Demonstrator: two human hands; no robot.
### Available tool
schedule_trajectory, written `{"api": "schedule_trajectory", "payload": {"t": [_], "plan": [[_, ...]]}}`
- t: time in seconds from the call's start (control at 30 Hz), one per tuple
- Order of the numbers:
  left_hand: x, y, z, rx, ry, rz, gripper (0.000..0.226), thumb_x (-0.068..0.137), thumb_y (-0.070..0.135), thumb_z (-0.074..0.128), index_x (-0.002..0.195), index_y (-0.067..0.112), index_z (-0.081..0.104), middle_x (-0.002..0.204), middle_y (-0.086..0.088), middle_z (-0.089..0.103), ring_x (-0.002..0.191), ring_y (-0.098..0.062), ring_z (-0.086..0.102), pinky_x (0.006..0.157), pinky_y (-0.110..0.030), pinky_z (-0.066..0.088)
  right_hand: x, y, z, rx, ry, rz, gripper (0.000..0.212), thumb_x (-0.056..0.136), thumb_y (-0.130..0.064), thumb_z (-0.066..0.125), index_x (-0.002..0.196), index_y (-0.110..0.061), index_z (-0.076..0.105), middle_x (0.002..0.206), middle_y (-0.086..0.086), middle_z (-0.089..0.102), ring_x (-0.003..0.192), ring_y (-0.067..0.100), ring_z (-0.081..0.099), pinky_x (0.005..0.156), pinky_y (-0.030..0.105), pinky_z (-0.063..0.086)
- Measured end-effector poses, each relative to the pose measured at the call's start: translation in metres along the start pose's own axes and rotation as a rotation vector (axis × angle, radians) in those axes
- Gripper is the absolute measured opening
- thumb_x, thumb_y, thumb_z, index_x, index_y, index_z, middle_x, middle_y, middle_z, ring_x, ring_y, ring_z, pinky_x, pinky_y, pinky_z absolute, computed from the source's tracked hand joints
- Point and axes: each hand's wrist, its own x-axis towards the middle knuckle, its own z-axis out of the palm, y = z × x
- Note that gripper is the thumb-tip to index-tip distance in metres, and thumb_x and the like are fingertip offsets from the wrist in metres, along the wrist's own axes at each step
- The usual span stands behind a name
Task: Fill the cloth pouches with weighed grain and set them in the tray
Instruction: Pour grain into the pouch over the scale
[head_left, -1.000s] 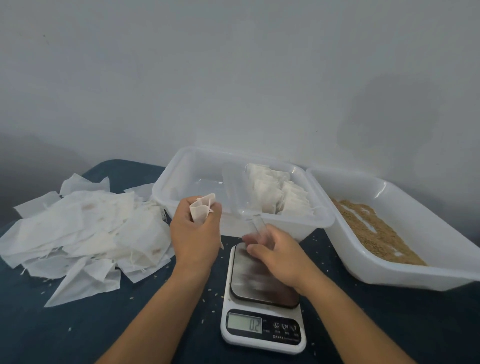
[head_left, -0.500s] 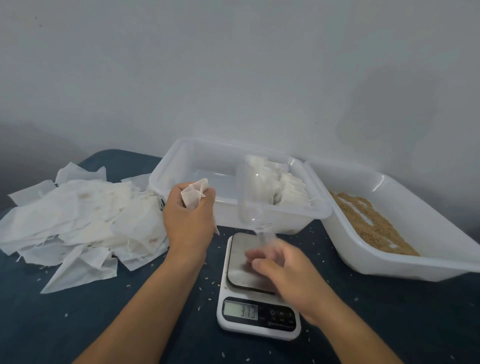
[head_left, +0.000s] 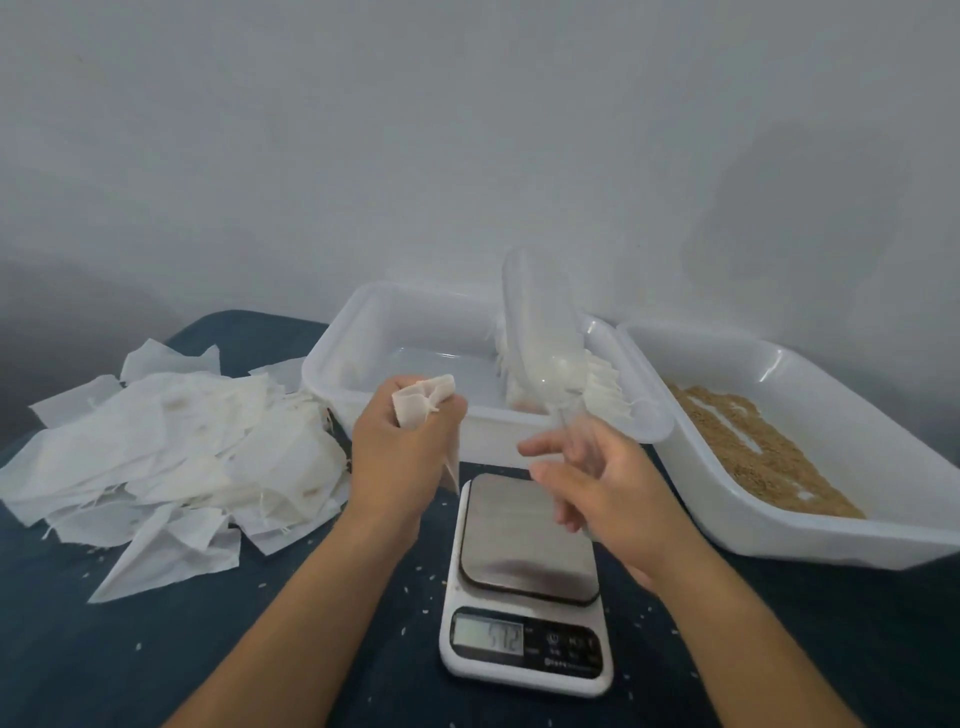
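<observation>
Gripped in the left hand (head_left: 402, 457), a small off-white cloth pouch (head_left: 422, 405) pokes from the fist just in front of the white plastic tray (head_left: 332, 358), while the right hand (head_left: 605, 483) holds the handle of a clear plastic scoop (head_left: 543, 338) raised upright above the steel-topped white digital scale (head_left: 524, 587). To fill cleanly, I would hold the pouch mouth open and tip the scoop slowly into it. Both forearms reach forward, right wrist cocked back, its fingers loosely curled round the handle.
</observation>
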Motion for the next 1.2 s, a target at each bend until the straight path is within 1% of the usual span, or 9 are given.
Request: {"api": "schedule_trajectory", "payload": {"t": [0.27,0.47,0.53,0.6,0.7,0.77,0.93,1.03,1.2], "plan": [[-0.019,-0.008,0.008,-0.135,-0.692,-0.255,0.029,0.083,0.012,0.077,0.112,0.011,0.071,0.089,-0.015,0.07,0.082,-0.026,0.067,0.074,-0.03,0.055,0.007,0.022,-0.003,0.027,-0.097,-0.118,0.028,0.082,-0.049,0.078,0.109,-0.048,0.068,0.092,-0.004,0.075,0.076,0.01,0.071,0.059,0.022,0.054],[-0.023,-0.008,0.009,-0.17,-0.814,-0.369,0.049,0.083,0.02,0.08,0.124,0.002,0.062,0.099,-0.023,0.067,0.093,-0.028,0.067,0.082,-0.029,0.055,-0.003,0.025,-0.011,0.088,-0.116,-0.234,0.021,0.087,-0.038,0.079,0.093,-0.053,0.067,0.124,-0.004,0.072,0.069,0.01,0.066,0.06,0.024,0.055],[-0.024,-0.006,0.009,-0.172,-0.904,-0.363,0.025,0.092,0.019,0.073,0.114,0.01,0.07,0.1,-0.019,0.07,0.094,-0.023,0.069,0.083,-0.027,0.054,-0.004,0.025,-0.012,0.106,-0.121,-0.27,0.029,0.091,-0.028,0.079,0.092,-0.055,0.067,0.123,0.013,0.069,0.068,0.018,0.063,0.061,0.024,0.054],[-0.026,-0.003,0.007,-0.182,-0.959,-0.386,0.014,0.096,0.019,0.068,0.107,0.022,0.077,0.094,-0.004,0.074,0.087,-0.01,0.07,0.078,-0.018,0.053,-0.004,0.028,-0.013,0.12,-0.14,-0.296,0.038,0.092,-0.019,0.077,0.09,-0.055,0.067,0.122,0.01,0.071,0.073,0.024,0.064,0.061,0.024,0.053],[-0.028,-0.002,0.007,-0.166,-0.983,-0.428,0.025,0.095,0.025,0.068,0.119,0.018,0.073,0.092,0.006,0.073,0.085,-0.001,0.067,0.077,-0.014,0.052,-0.003,0.033,-0.015,0.13,-0.15,-0.27,0.015,0.093,-0.015,0.076,0.103,-0.024,0.069,0.101,-0.006,0.074,0.067,0.01,0.064,0.059,0.022,0.053],[-0.029,-0.002,0.007,-0.096,-0.959,-0.449,0.021,0.089,0.033,0.073,0.106,0.024,0.078,0.088,0.009,0.069,0.08,-0.001,0.061,0.075,-0.015,0.05,-0.002,0.037,-0.015,0.088,-0.129,-0.252,0.025,0.094,-0.011,0.075,0.106,0.003,0.058,0.08,-0.015,0.068,0.062,0.003,0.06,0.058,0.019,0.053],[-0.029,-0.006,0.006,-0.024,-1.011,-0.445,0.019,0.089,0.039,0.072,0.103,0.027,0.078,0.093,0.006,0.069,0.081,-0.005,0.054,0.079,-0.017,0.047,-0.005,0.035,-0.018,0.041,-0.166,-0.241,0.037,0.094,-0.013,0.076,0.123,0.003,0.058,0.09,-0.003,0.071,0.069,0.005,0.063,0.058,0.03,0.055],[-0.031,-0.007,0.007,-0.034,-1.091,-0.438,0.024,0.09,0.04,0.076,0.108,0.024,0.077,0.094,0.003,0.068,0.082,-0.006,0.053,0.079,-0.019,0.044,-0.007,0.036,-0.019,0.063,-0.211,-0.25,0.016,0.093,-0.006,0.075,0.1,-0.011,0.061,0.102,0.009,0.074,0.068,0.012,0.064,0.057,0.025,0.054],[-0.028,-0.011,0.009,-0.047,-1.007,-0.431,0.041,0.086,0.038,0.078,0.117,0.013,0.072,0.103,-0.004,0.065,0.094,-0.013,0.057,0.086,-0.024,0.047,-0.006,0.037,-0.021,0.115,-0.105,-0.297,0.025,0.091,0.004,0.073,0.092,0.014,0.05,0.086,0.005,0.071,0.059,0.005,0.063,0.055,0.02,0.051]]}}
